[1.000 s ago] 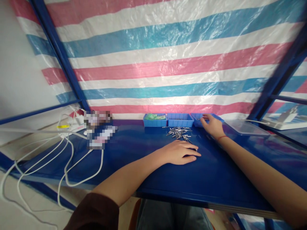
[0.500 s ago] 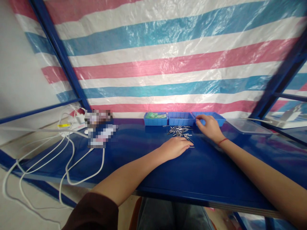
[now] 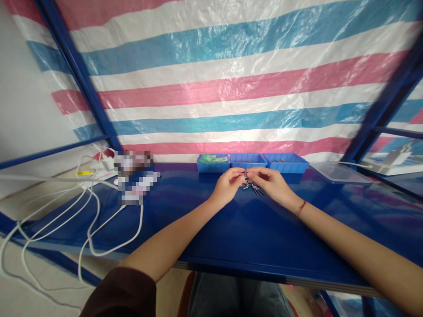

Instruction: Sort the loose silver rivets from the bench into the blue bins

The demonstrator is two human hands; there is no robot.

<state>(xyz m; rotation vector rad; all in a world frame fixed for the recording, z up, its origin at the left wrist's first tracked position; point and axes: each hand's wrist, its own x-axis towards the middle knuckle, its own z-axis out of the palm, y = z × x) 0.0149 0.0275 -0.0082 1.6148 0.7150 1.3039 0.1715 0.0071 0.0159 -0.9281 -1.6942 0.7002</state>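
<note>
My left hand [image 3: 228, 185] and my right hand [image 3: 269, 182] meet at their fingertips above a loose pile of thin metal pins [image 3: 254, 189]. Both are closed in a pinch. A small dark bit of a thin metal pin shows where the fingertips come together; most of it is hidden by the fingers. The pins in the pile are silvery, lie crosswise on the blue table [image 3: 218, 233], and are partly covered by my hands.
Behind my hands stand a blue bin with green packets [image 3: 213, 167], a middle blue bin [image 3: 236, 161] and a right blue bin [image 3: 291, 167] with some metal pieces. A clear plastic lid [image 3: 340, 172] lies to the right. White cables [image 3: 142, 224] hang at the left.
My right hand has come left and down from the right bin to the pile. My left hand has risen from the table beside a pin, and the fingertips of both hands now meet.
</note>
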